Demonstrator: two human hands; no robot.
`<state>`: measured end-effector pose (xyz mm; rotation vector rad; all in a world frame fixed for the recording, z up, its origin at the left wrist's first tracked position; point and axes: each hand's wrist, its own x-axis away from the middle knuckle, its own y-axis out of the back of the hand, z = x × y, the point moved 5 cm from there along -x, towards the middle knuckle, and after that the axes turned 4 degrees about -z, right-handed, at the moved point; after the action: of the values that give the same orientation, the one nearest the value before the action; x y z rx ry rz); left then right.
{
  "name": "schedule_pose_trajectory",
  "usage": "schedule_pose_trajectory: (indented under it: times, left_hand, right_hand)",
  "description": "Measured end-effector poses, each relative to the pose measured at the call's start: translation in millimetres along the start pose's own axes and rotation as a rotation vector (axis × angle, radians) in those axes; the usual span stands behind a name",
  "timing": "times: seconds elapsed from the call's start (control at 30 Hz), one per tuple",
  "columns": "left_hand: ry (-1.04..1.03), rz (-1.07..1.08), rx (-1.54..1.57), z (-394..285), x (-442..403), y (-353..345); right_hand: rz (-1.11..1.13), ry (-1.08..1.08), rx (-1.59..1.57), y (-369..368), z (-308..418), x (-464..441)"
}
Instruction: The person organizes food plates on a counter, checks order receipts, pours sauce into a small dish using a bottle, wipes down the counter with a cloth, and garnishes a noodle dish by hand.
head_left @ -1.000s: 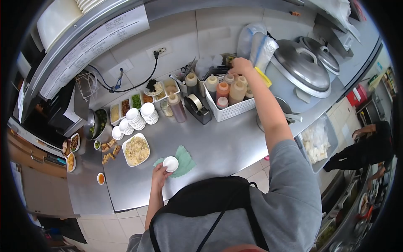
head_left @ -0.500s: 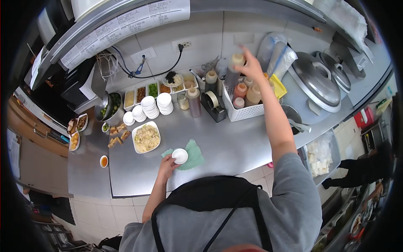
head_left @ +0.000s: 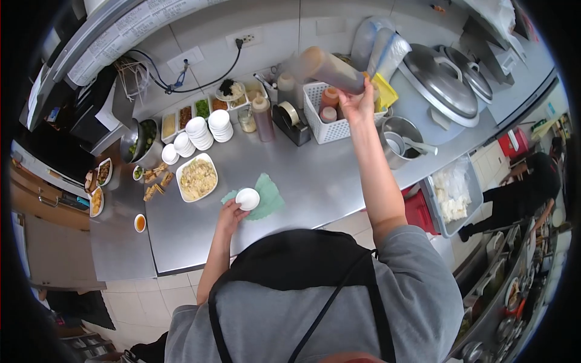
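Note:
My right hand (head_left: pixel 358 104) grips a squeeze bottle (head_left: pixel 340 74) of brown sauce, tipped far over in the air above the white basket (head_left: pixel 342 130). Its nozzle end points left and is blurred. In my left hand (head_left: pixel 229 215) is a small white sauce dish (head_left: pixel 247 198), held by its rim over a green cloth (head_left: pixel 268 195) on the steel counter. Inside, the dish looks plain white. Other squeeze bottles (head_left: pixel 330 97) stand in the basket below my right hand. Left of the basket, a tape dispenser (head_left: pixel 293 124) and another sauce bottle (head_left: pixel 262 118) stand on the counter.
A bowl of pale food (head_left: pixel 198 178) and stacked white dishes (head_left: pixel 198 133) are on the left, with topping containers (head_left: pixel 185 116) behind. A metal pot (head_left: pixel 399 142) and large lidded pot (head_left: pixel 440 78) stand right. A person (head_left: pixel 523 187) is at far right.
My right hand has closed around a squeeze bottle, lifted it from the basket and tipped it over to the left. My left hand still holds the dish; the view has shifted slightly.

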<state>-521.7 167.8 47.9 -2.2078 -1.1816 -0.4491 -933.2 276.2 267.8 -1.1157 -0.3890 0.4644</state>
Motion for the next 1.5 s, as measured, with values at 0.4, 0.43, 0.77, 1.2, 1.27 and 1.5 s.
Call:
schedule_pose_trajectory:
  times: [0.4,0.43,0.77,1.2,1.27,1.5]
  left_hand:
    - [-0.014,0.062,0.033,-35,24,-26]
    - [-0.012,0.06,0.031,-40,28,-30]
    - [-0.103,0.155,-0.027,-81,55,-55]
    - [-0.199,0.185,0.032,-121,65,-78]
    - [-0.199,0.194,0.03,-123,63,-80]
    - [-0.185,0.214,0.018,-123,66,-89]
  right_hand:
    - [0.232,0.511,0.946,37,-6,115]
    - [0.231,0.509,0.946,46,-11,124]
    - [0.522,0.776,1.447,87,-65,165]
    - [1.056,0.778,1.851,-28,-82,156]
    - [1.311,0.979,2.038,-43,-85,159]
    - [1.513,1.254,2.078,-70,-89,156]
